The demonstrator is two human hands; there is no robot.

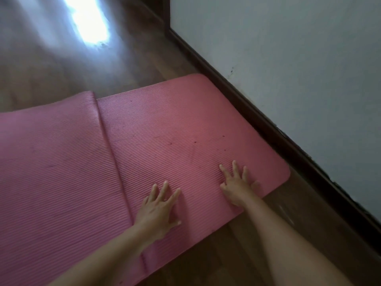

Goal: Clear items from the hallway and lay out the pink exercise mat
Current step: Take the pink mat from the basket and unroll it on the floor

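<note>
The fingers (165, 189) of the left hand (157, 211) are straight and spread, laid flat on the ribbed top surface of the pink exercise mat (165, 131). The fingers (235, 169) of the right hand (237, 187) are likewise straight and spread, flat on the same surface. Neither hand grips or pinches anything; the mat lies directly under both palms.

The left hand sits just right of a raised crease (107, 141) that crosses the mat from its far edge to its near edge. The right hand sits at the mat's near edge, close to a rounded corner (285, 174).

The mat lies unrolled on the wooden floor (51, 65). Its end runs alongside the dark baseboard (257, 118), with a strip of floor showing between them toward the near corner. Its left portion extends past the frame edge. Above the baseboard stands a pale wall (288, 48). A bright patch of light (88, 21) falls on the floor beyond the mat.
</note>
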